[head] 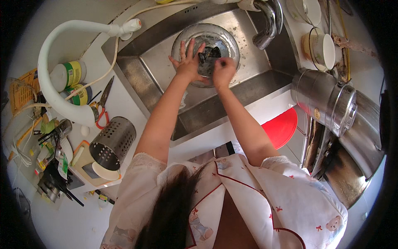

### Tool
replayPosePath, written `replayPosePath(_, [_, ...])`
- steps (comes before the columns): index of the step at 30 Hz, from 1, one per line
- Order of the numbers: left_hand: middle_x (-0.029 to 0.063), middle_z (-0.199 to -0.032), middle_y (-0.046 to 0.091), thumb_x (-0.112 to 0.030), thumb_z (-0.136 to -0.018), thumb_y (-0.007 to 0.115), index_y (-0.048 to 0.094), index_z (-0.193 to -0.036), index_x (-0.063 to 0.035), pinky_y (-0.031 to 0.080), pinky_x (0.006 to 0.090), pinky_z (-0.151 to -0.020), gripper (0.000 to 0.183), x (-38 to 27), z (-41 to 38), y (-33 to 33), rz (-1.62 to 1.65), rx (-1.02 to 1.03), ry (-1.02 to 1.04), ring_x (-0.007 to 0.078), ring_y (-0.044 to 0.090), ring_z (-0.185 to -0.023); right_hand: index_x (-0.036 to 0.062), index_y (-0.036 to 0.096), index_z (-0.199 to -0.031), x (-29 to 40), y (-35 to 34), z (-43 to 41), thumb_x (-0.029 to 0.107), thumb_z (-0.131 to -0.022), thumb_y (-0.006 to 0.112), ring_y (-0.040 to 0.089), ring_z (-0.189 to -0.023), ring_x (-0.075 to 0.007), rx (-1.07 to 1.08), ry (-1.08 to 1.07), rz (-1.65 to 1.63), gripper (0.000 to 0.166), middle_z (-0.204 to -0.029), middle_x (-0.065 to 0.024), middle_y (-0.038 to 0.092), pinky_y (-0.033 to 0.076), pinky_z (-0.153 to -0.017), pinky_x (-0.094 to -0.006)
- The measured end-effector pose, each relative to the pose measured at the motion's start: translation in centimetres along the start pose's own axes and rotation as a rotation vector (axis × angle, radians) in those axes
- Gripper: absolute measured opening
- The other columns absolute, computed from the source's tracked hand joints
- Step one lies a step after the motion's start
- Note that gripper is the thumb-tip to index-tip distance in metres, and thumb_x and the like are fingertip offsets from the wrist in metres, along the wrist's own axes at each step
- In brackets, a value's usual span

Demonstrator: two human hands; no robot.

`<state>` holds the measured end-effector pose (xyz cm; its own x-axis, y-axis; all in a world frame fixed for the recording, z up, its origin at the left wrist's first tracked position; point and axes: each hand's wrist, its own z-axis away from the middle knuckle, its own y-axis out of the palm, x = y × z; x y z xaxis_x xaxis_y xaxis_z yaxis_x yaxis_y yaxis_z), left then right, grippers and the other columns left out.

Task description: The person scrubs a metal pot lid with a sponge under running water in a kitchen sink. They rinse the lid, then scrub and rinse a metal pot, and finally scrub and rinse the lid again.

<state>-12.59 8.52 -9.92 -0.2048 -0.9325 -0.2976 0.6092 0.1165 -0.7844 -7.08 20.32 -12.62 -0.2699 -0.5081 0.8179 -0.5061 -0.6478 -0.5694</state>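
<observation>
A round, dome-shaped pot lid (217,31) of shiny metal or glass lies in the stainless steel sink (155,73), with a black knob or fitting (211,54) at its middle. My left hand (188,63) rests spread on the lid's left part, fingers apart, near the black fitting. On the other side of that fitting my right hand (224,70) is curled and blurred; whether something sits between its fingers cannot be told. The chrome faucet (267,25) hangs over the sink's upper right corner.
Left of the sink are a white curved spout (46,62), scissors (104,101), a perforated metal utensil holder (116,137), a cutting board (84,162) and jars (73,74). Metal pots (323,93) stand at the right. Below them on the left lies a red round thing (281,127).
</observation>
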Motion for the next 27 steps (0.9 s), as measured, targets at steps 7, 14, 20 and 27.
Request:
replayPosePath(7, [-0.0015,-0.157,-0.013,-0.051,-0.041,0.088,0.001,-0.147,-0.0457,0.012,0.0790,-0.097,0.137,-0.4,-0.1,-0.1,0.004,0.013,-0.011,0.0336,-0.015,-0.143,0.0002,0.063,-0.076,0.2,-1.0,-0.7,0.000,-0.070,0.064,0.057,-0.083,-0.0388,0.080,-0.019,-0.033,0.006,-0.079,-0.0185,0.059,0.046,-0.075,-0.0427])
replayPosePath(14, [-0.0029,-0.157,-0.015,-0.053,-0.040,0.088,0.000,-0.147,-0.0462,0.014,0.0788,-0.097,0.138,0.2,-0.1,-0.3,-0.013,0.002,-0.019,0.0339,-0.015,-0.143,0.0028,0.065,-0.092,4.0,-4.1,-1.5,0.000,-0.074,0.065,0.055,-0.092,-0.0349,0.185,-0.482,0.073,0.019,-0.096,-0.0145,0.059,0.046,-0.078,-0.0408])
replayPosePath(20, [-0.0059,-0.157,-0.012,-0.056,-0.036,0.088,0.001,-0.148,-0.0430,0.013,0.0787,-0.098,0.142,0.3,-0.4,-0.1,0.024,0.000,0.005,0.0333,-0.014,-0.143,0.0019,0.066,-0.094,2.9,-3.9,-3.5,-0.001,-0.074,0.064,0.052,-0.094,-0.0349,0.254,-0.562,0.348,0.020,-0.099,-0.0150,0.056,0.046,-0.077,-0.0433])
replayPosePath(27, [-0.0069,-0.157,-0.012,-0.054,-0.037,0.088,0.000,-0.148,-0.0420,0.013,0.0800,-0.096,0.142,0.6,-0.2,0.3,0.075,-0.052,0.024,0.0337,-0.014,-0.143,-0.0003,0.059,-0.100,3.5,-3.6,-4.5,0.003,-0.079,0.058,0.053,-0.094,-0.0356,0.304,-0.677,0.364,0.022,-0.100,-0.0182,0.053,0.046,-0.080,-0.0428])
